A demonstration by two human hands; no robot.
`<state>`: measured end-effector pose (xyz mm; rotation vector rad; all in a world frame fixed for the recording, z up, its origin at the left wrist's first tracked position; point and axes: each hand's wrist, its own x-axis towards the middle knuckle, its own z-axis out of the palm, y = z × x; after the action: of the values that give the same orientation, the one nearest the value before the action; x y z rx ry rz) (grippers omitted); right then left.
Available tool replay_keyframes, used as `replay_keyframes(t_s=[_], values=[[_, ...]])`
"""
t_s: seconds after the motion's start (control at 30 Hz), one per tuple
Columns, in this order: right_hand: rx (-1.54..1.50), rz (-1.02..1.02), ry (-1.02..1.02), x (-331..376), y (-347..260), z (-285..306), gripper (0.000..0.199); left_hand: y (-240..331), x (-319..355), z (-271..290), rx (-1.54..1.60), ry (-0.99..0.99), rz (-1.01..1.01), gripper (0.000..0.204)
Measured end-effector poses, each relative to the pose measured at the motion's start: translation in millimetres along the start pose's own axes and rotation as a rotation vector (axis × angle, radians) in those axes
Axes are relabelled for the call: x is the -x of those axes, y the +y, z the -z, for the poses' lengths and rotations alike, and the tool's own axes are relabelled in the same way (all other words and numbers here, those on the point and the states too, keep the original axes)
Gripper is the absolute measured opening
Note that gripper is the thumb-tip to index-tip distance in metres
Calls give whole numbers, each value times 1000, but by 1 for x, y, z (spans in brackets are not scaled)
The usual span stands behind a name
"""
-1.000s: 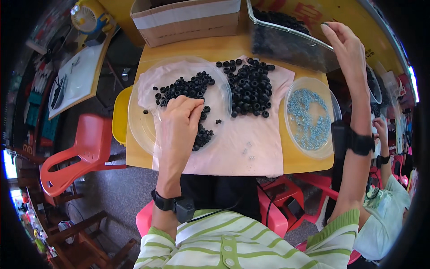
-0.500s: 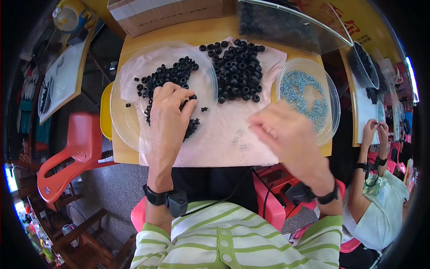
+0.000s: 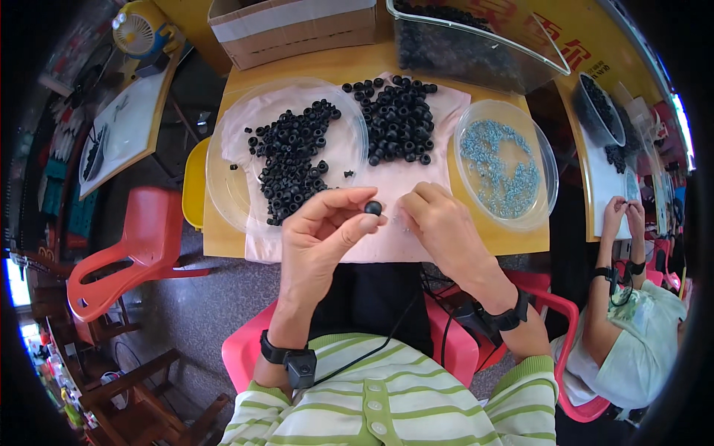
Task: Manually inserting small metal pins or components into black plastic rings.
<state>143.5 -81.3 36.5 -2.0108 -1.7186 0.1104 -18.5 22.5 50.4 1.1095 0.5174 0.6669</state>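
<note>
My left hand (image 3: 323,230) pinches one small black rubber ring (image 3: 373,207) between thumb and fingertips, lifted just above the white cloth (image 3: 405,182). My right hand (image 3: 439,223) rests close beside it with fingers curled together; whether it holds a small metal part I cannot tell. A clear shallow dish (image 3: 230,186) on the left holds a heap of black rings (image 3: 290,160). A second pile of larger black rings (image 3: 398,119) lies on the cloth. On the right, a clear dish (image 3: 547,160) holds small silvery-blue screws (image 3: 498,167).
A cardboard box (image 3: 294,30) and a clear bin of black parts (image 3: 476,44) stand at the table's far edge. A red plastic chair (image 3: 119,253) is at my left. Another person (image 3: 628,312) works at a neighbouring table on the right.
My left hand left the ring heap in the dish and now holds one ring up. My right hand came back from the far bin and drew in next to the left.
</note>
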Motion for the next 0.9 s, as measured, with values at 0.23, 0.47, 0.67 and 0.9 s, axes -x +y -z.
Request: replay_keyframes(t_s=[0.23, 0.47, 0.67, 0.9], values=[[-345, -175, 135, 7, 10, 8, 14, -9, 16, -8, 298, -115, 101, 22], [-706, -196, 253, 25, -21, 52, 9, -9, 23, -20, 342, -122, 179, 22], [-658, -91, 242, 29, -30, 60, 9, -15, 28, -24, 261, -167, 160, 22], [-590, -49, 218, 28, -34, 61, 12, -18, 30, -23, 270, -168, 173, 22]])
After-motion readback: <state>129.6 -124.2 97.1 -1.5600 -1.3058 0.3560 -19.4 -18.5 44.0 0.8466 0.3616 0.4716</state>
